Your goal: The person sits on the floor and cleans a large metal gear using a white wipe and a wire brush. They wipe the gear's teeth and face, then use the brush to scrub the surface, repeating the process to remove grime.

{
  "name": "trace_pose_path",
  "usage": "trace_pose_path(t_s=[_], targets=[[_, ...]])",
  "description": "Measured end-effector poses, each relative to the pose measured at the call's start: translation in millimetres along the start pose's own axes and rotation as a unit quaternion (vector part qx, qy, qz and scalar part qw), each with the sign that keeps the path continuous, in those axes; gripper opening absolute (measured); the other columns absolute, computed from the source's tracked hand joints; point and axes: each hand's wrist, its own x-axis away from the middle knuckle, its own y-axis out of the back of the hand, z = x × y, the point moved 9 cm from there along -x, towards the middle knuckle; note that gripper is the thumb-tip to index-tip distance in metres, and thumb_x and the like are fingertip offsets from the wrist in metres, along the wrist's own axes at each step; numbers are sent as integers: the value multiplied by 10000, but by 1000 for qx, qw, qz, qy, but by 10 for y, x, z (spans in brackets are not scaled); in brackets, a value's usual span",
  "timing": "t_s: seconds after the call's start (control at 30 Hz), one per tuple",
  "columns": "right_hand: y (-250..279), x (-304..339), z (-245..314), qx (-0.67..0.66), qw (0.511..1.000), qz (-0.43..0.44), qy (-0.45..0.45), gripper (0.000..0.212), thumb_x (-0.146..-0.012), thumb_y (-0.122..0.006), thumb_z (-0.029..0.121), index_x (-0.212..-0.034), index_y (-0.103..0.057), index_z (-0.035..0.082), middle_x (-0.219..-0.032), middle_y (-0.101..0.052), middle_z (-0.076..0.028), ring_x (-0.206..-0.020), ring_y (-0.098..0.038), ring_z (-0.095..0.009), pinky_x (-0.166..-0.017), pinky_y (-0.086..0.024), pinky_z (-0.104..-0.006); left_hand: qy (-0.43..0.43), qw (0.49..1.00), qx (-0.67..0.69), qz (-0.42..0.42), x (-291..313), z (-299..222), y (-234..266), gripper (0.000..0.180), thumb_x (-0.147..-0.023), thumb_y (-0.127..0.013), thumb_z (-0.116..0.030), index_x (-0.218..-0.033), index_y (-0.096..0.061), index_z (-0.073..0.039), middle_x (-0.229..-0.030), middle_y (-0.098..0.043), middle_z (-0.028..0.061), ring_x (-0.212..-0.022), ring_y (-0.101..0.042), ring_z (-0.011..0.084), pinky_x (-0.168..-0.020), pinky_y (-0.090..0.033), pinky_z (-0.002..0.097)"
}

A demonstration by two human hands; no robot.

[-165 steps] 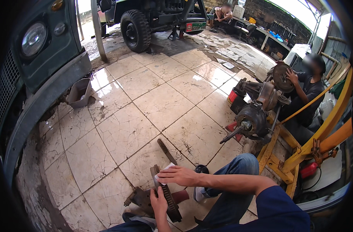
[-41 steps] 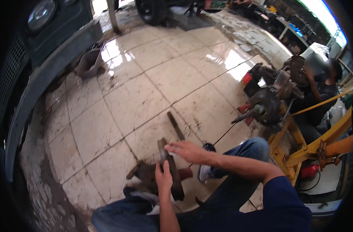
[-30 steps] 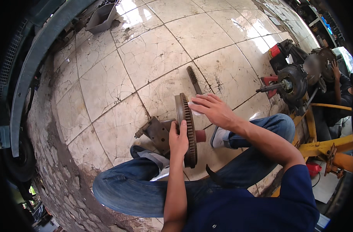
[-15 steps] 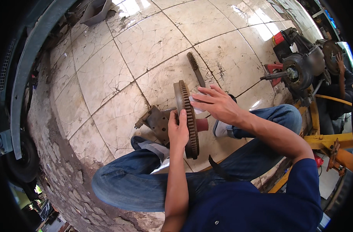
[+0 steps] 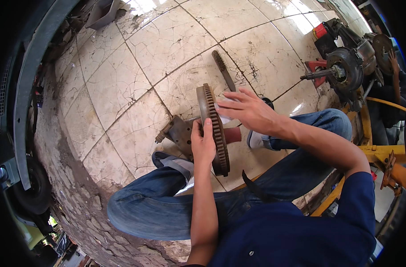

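Observation:
My left hand grips the near side of a heavy round metal disc with a ribbed rim, which looks like a brake drum. The drum stands on edge between my knees. My right hand, fingers stretched, presses a thin white piece of paper or cloth to the drum's right side; most of that piece is hidden under the fingers. A brown metal block with holes stands left of the drum, partly behind it. A dull red cylinder shows at its right. Beyond lies a wire brush.
Cracked tiles cover the floor. At the right is an axle hub by a red stand, with another person's hand behind. A yellow frame is near my right elbow. A grey tray sits far left.
My right hand has shifted slightly left and up along the drum with the white piece, its fingers a little blurred. My left hand keeps its hold. The whole view has shifted slightly.

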Motion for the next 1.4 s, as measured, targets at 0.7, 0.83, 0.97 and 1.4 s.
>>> trace_pose_path(t_s=[0.7, 0.83, 0.97, 1.4], targets=[[129, 82, 220, 8, 995, -1, 103, 432, -846, -579, 111, -1267, -632, 191, -1385, -566, 27, -1366, -442, -228, -1165, -286, -525, 11, 1000, -3, 2, 8, 2, 21, 313, -1037, -540, -326, -1064, -596, -19, -888, -640, 37, -774, -572, 89, -709, -471, 252], [85, 51, 171, 14, 997, 9, 78, 376, -875, -585, 174, -1247, -639, 198, -1383, -563, 24, -1369, -438, -221, -1156, -287, -546, 16, 1000, -13, 4, 29, -20, -1, 335, -1031, -545, -338, -1068, -596, -9, -911, -651, 62, -798, -587, 116, -732, -477, 271], [117, 57, 273, 10, 995, 4, 102, 419, -851, -581, 136, -1263, -650, 181, -1399, -573, 8, -1360, -460, -218, -1169, -266, -520, -53, 994, -93, -18, 20, -93, 90, 380, -1016, -558, -361, -1071, -592, 14, -939, -660, 129, -848, -612, 197, -790, -487, 326], [59, -61, 250, -49, 997, -2, 67, 599, -844, -548, 30, -1426, -496, 157, -1425, -518, -82, -1296, -508, -246, -1129, -333, -474, -3, 999, -14, -44, -43, -153, 178, 453, -1015, -569, -363, -1205, -557, 48, -1096, -642, 151, -994, -595, 197, -883, -462, 303]])
